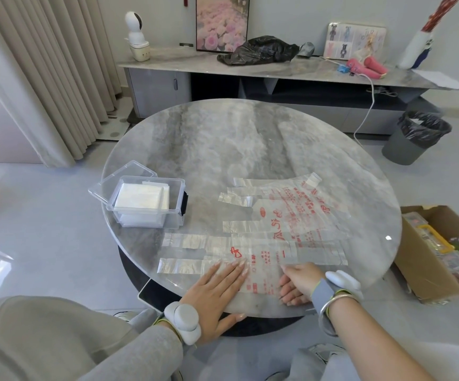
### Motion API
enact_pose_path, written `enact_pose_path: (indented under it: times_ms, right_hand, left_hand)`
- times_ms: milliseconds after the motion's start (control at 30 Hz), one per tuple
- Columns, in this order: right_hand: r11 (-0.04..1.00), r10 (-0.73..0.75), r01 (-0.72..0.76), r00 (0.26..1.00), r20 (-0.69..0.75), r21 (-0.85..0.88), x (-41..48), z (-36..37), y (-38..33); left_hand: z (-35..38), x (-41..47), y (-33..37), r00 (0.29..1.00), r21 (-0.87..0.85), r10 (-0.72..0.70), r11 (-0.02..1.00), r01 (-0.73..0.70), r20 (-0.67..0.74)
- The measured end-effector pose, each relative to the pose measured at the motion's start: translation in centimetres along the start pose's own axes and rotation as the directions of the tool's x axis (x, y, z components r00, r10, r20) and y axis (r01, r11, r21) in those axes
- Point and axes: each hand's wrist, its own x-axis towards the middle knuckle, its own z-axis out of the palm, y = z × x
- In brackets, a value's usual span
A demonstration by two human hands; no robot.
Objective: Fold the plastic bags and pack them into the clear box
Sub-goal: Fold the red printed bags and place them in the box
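Several clear plastic bags with red print lie flat and overlapping on the round marble table (250,138). The nearest bag (264,259) is at the table's front edge. My left hand (217,287) presses flat on its left part with straight fingers. My right hand (297,281) rests on the bag's right part, fingers bent at the near edge; whether they pinch the plastic is unclear. Two more bags (291,210) lie behind it. The clear box (148,202) stands at the table's left, lid open, with white folded bags inside.
A cardboard box (432,251) with mixed items stands on the floor at the right. A grey bin (415,138) with a black liner is behind it. A long sideboard (278,70) with a black bag runs along the wall. Curtains hang at the left.
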Motion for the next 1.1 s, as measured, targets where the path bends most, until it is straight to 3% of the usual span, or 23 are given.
enact_pose_path:
  times_ms: [133,200,300,400,500,600,933,1100]
  right_hand:
    - [0.994,0.05,-0.055,0.997,-0.059,-0.089,0.2,-0.8,0.1]
    - [0.937,-0.015,-0.02,0.995,-0.096,-0.349,0.7,-1.0,0.1]
    - [0.695,-0.293,0.122,0.948,-0.125,-0.709,1.1,-1.6,-0.9]
    - [0.564,-0.569,0.361,0.822,-0.033,-0.742,1.2,-1.6,-3.0]
    - [0.374,-0.678,0.505,0.721,0.142,-0.778,1.8,-1.4,-4.9]
    - [0.253,-0.643,0.489,0.73,0.232,-0.835,3.0,-1.0,-6.4]
    - [0.228,-0.514,0.465,0.804,0.3,-0.856,4.6,-0.4,-7.2]
    - [0.097,-0.593,0.465,0.737,0.324,-0.88,3.8,-0.4,-6.8]
  left_hand:
    - [0.0,0.0,0.0,1.0,-0.034,-0.004,0.999,0.004,0.016]
    - [-0.2,0.2,0.2,0.999,-0.121,-0.028,0.992,0.023,-0.036]
    - [-1.9,1.5,0.4,0.958,-0.306,-0.193,0.944,0.123,-0.213]
    - [-4.3,4.1,-1.4,0.892,-0.352,-0.329,0.911,0.214,-0.309]
    - [-6.1,6.0,-4.7,0.947,-0.251,-0.314,0.924,0.288,-0.071]
    - [-6.9,7.2,-7.0,0.936,-0.126,-0.309,0.935,0.331,0.168]
    - [-7.2,9.6,-7.7,0.879,0.026,-0.308,0.947,0.321,0.365]
    - [-8.0,9.6,-7.3,0.871,0.147,-0.299,0.954,0.261,0.391]
